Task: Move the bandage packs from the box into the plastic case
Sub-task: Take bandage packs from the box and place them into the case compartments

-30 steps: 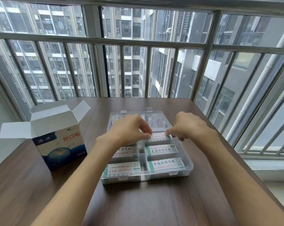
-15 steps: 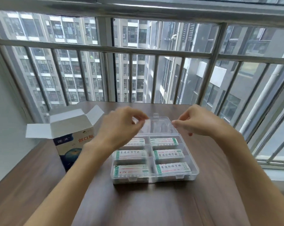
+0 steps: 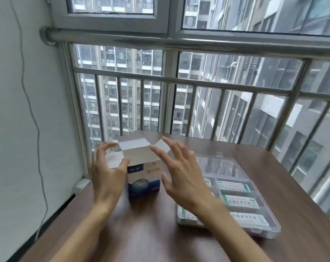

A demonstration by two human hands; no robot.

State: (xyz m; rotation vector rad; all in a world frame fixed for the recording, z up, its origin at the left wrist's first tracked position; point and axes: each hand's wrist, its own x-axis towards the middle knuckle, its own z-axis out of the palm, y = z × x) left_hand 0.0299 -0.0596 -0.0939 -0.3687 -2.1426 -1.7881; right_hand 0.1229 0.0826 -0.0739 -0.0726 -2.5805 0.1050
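I read the task as nearly finished. The clear plastic case (image 3: 262,188) lies open on the desk (image 3: 151,233) to my right, and I can see bandage packs (image 3: 238,201) lying in its compartments: three in the right column, one behind another, and the edges of more in the left column, partly hidden behind my right forearm. The lid lies flat at the far side, so the case is not yet closed.

The bandage box (image 3: 143,178), blue and white with an open top, stands upright on the desk to the left of the case, apart from it, its flaps spread outward. I cannot see down into it from this angle, so I cannot tell whether any packs are left inside; checking that is what remains, in my judgement.

My left hand (image 3: 107,174) is spread beside the box's left side, fingers relaxed and slightly bent near the left flap, thumb close to the upper front corner; the blur keeps me from saying whether it touches. My right hand (image 3: 181,173) is spread wide, fingers straight over the right flap, holding nothing. Neither hand has closed on anything.
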